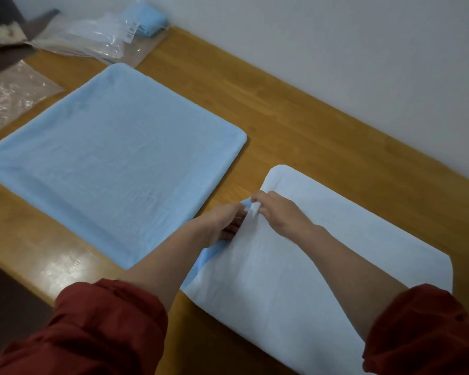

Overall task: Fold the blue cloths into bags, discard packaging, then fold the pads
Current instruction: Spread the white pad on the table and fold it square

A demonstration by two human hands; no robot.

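Two grips pinch one raised edge of the white-faced pad (309, 272), which spreads right of them: left grip (222, 226) curled under it, right grip (279, 212) nipping from above. Better to slide them apart along the edge before folding, corners matched. To their left the blue pad (114, 158) lies flat.

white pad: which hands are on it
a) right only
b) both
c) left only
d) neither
b: the left hand and the right hand meet at one edge of the white pad, fingers curled on it.
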